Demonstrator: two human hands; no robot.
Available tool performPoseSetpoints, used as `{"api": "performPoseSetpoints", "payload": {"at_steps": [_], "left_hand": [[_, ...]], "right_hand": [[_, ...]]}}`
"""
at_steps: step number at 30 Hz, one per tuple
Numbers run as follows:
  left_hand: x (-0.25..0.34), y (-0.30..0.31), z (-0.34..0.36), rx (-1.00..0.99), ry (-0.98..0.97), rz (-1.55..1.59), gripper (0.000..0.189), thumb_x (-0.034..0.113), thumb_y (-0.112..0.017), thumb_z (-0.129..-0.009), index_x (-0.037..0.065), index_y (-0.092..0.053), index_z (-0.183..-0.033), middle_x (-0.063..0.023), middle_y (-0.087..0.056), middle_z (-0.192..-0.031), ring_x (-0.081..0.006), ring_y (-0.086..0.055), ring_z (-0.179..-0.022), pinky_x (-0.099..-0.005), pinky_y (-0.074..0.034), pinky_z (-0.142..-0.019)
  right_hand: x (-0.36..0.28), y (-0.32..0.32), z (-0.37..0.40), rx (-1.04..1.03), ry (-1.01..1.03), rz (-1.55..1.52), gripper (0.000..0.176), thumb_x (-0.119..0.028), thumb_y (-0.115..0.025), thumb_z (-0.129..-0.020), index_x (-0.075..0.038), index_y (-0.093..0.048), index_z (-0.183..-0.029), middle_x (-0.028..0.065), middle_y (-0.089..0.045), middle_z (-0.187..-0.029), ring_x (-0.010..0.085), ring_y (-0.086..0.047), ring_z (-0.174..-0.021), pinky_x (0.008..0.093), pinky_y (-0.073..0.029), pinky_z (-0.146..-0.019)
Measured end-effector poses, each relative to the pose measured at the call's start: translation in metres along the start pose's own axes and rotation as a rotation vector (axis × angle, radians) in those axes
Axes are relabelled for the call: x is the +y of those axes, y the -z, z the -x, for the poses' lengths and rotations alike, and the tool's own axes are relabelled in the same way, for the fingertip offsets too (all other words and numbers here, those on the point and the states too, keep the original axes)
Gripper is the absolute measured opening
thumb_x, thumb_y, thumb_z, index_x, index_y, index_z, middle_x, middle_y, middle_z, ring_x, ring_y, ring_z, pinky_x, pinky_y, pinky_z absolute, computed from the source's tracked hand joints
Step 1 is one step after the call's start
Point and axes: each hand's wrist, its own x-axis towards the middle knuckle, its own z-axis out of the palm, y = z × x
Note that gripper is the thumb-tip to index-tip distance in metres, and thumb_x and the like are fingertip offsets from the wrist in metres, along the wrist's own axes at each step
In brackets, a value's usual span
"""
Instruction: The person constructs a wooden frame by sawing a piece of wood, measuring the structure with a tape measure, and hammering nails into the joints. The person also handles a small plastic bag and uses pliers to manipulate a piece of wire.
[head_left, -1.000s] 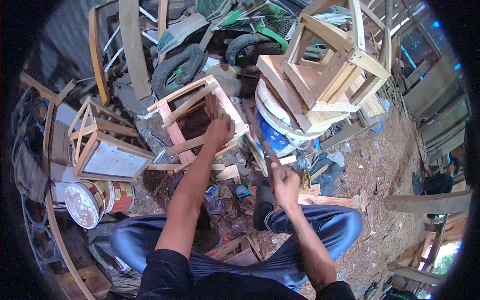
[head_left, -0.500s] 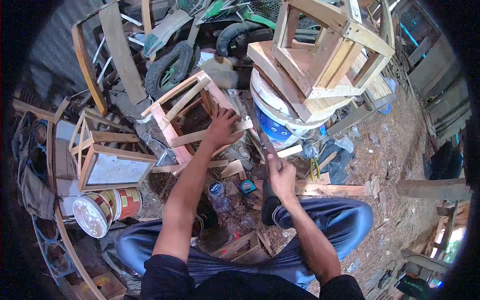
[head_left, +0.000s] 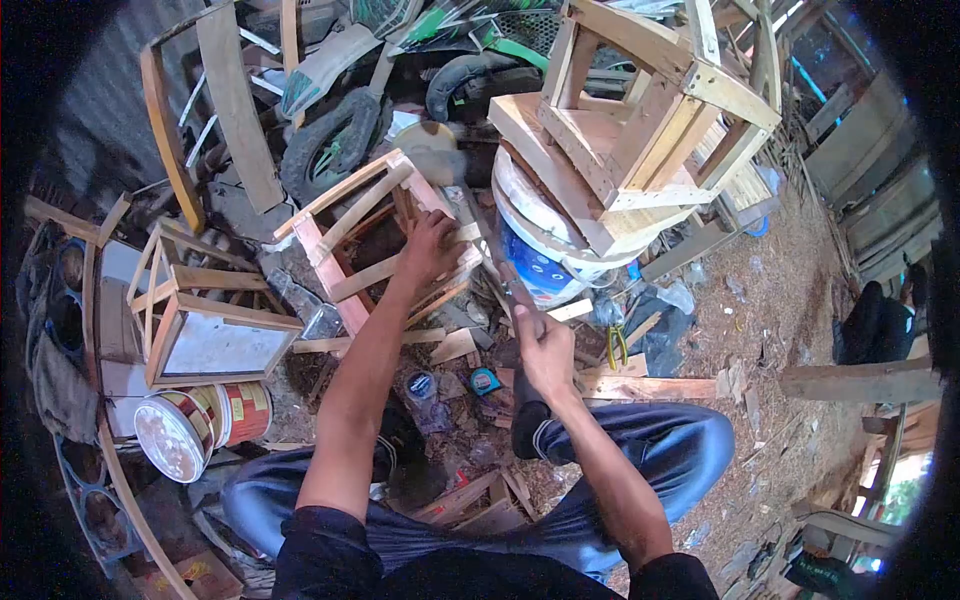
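Observation:
My left hand [head_left: 430, 247] is closed over a pale wooden slat [head_left: 375, 275] on a small wooden frame [head_left: 318, 240], which lies tilted on the ground in front of me. My right hand [head_left: 546, 352] grips the handle of a long, narrow handsaw [head_left: 515, 290]. Its blade points forward, away from me, and passes right by the slat's right end. Between my feet and the frame lie a teal tape measure [head_left: 485, 381] and a small container with a blue top [head_left: 422, 385].
To the right, a white and blue bucket [head_left: 535, 262] bears boards and an upturned wooden stool frame [head_left: 650, 140]. Pliers [head_left: 616, 345] lie beside it. At left stand another wooden frame [head_left: 225, 340] and a paint bucket [head_left: 175, 440]. Motorbike parts [head_left: 340, 140] fill the back.
The whole view has shifted slightly. My left hand's fingers are drawn in more over the slat, and my right hand with the handsaw has moved a little forward.

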Motion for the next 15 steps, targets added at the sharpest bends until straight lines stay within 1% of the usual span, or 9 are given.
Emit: {"api": "performPoseSetpoints", "payload": {"at_steps": [1, 3, 4, 7, 8, 10, 13, 14, 15], "left_hand": [[0.004, 0.001, 0.000, 0.003, 0.001, 0.003, 0.032, 0.026, -0.069, -0.076, 0.004, -0.062, -0.099, -0.0118, -0.054, -0.104, -0.0309, -0.049, -0.104, -0.0448, -0.036, -0.096], [0.006, 0.003, -0.005, 0.037, 0.058, -0.159, 0.032, 0.026, -0.066, -0.078, 0.005, -0.060, -0.101, -0.0135, -0.052, -0.109, -0.0323, -0.045, -0.108, -0.0467, -0.034, -0.098], [0.004, 0.004, -0.005, 0.039, 0.057, -0.159, 0.032, 0.026, -0.066, -0.078, 0.005, -0.060, -0.101, -0.0135, -0.052, -0.109, -0.0323, -0.045, -0.108, -0.0467, -0.034, -0.098], [0.004, 0.001, -0.011, 0.069, 0.038, -0.289, 0.035, 0.026, -0.063, -0.080, 0.003, -0.055, -0.105, -0.0155, -0.048, -0.116, -0.0340, -0.042, -0.113, -0.0488, -0.032, -0.099], [0.005, 0.001, -0.012, 0.023, 0.095, -0.257, 0.036, 0.025, -0.061, -0.081, 0.003, -0.052, -0.107, -0.0161, -0.046, -0.118, -0.0345, -0.041, -0.115, -0.0493, -0.031, -0.100], [0.002, 0.002, -0.012, -0.025, 0.145, -0.231, 0.037, 0.024, -0.060, -0.081, 0.002, -0.049, -0.109, -0.0167, -0.045, -0.119, -0.0351, -0.039, -0.117, -0.0497, -0.030, -0.101], [0.000, -0.005, -0.017, 0.081, 0.196, -0.217, 0.041, 0.022, -0.058, -0.081, 0.000, -0.046, -0.113, -0.0168, -0.044, -0.124, -0.0353, -0.037, -0.122, -0.0497, -0.027, -0.104], [-0.003, -0.010, -0.017, 0.166, 0.193, -0.151, 0.042, 0.022, -0.057, -0.082, 0.000, -0.045, -0.116, -0.0168, -0.042, -0.127, -0.0352, -0.034, -0.124, -0.0501, -0.025, -0.106], [-0.007, -0.011, -0.018, 0.255, 0.190, -0.089, 0.044, 0.023, -0.056, -0.082, 0.000, -0.045, -0.118, -0.0168, -0.041, -0.130, -0.0352, -0.032, -0.127, -0.0505, -0.023, -0.108]], "right_hand": [[-0.004, 0.003, 0.000, -0.001, 0.002, 0.004, 0.047, -0.036, -0.057, -0.090, 0.007, -0.058, -0.069, 0.0070, -0.046, -0.050, 0.0116, -0.041, -0.052, 0.0335, -0.037, -0.050], [-0.015, 0.006, -0.002, -0.129, -0.124, 0.067, 0.039, -0.029, -0.057, -0.089, 0.010, -0.063, -0.087, 0.0309, -0.060, -0.076, 0.0446, -0.062, -0.078, 0.0412, -0.048, -0.070], [-0.014, 0.005, -0.002, -0.128, -0.121, 0.067, 0.039, -0.029, -0.057, -0.089, 0.010, -0.063, -0.087, 0.0309, -0.060, -0.076, 0.0446, -0.062, -0.078, 0.0412, -0.048, -0.070], [-0.008, 0.003, -0.001, -0.060, 0.001, -0.011, 0.051, -0.038, -0.056, -0.090, 0.009, -0.058, -0.071, 0.0093, -0.044, -0.050, 0.0112, -0.041, -0.054, 0.0342, -0.038, -0.051], [-0.009, 0.007, -0.003, -0.060, 0.000, -0.003, 0.051, -0.038, -0.056, -0.090, 0.009, -0.058, -0.071, 0.0093, -0.044, -0.050, 0.0112, -0.041, -0.054, 0.0342, -0.038, -0.051], [-0.025, 0.018, -0.009, -0.206, -0.163, 0.125, 0.051, -0.040, -0.054, -0.090, 0.009, -0.061, -0.075, 0.0129, -0.048, -0.052, 0.0126, -0.047, -0.055, 0.0345, -0.040, -0.054], [-0.032, 0.023, -0.011, -0.150, -0.013, 0.090, 0.051, -0.041, -0.053, -0.091, 0.007, -0.063, -0.078, 0.0161, -0.052, -0.054, 0.0173, -0.051, -0.055, 0.0371, -0.042, -0.056], [-0.038, 0.031, -0.014, -0.224, -0.076, 0.152, 0.049, -0.041, -0.052, -0.091, 0.006, -0.064, -0.082, 0.0199, -0.055, -0.058, 0.0236, -0.052, -0.055, 0.0395, -0.043, -0.059], [-0.048, 0.036, -0.017, -0.215, -0.070, 0.156, 0.049, -0.041, -0.052, -0.091, 0.006, -0.064, -0.082, 0.0199, -0.055, -0.058, 0.0236, -0.052, -0.055, 0.0395, -0.043, -0.059]]}}
